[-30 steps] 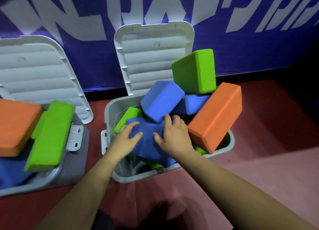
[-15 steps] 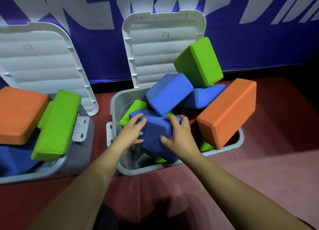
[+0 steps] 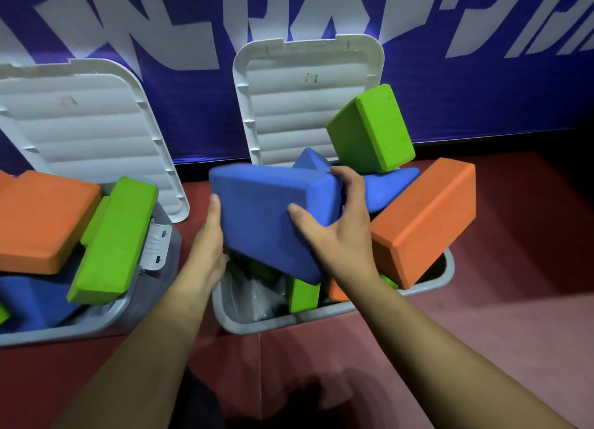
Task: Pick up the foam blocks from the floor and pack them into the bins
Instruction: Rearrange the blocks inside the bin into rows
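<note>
A blue block (image 3: 273, 216), clamped between the left hand (image 3: 209, 245) and the curled grip of the right hand (image 3: 340, 235), is held tilted over the crowded bin (image 3: 289, 324), where it is best laid flat into the near gap.

A blue foam block (image 3: 273, 216) in the middle, green block (image 3: 369, 129) at one o'clock, orange block (image 3: 424, 222) at three, grey bin (image 3: 289, 322) at six.

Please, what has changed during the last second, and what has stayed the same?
The left hand and right hand lifted the blue block up from low inside the right bin, now gripping its ends. The green block, orange block and left bin stayed put.
</note>
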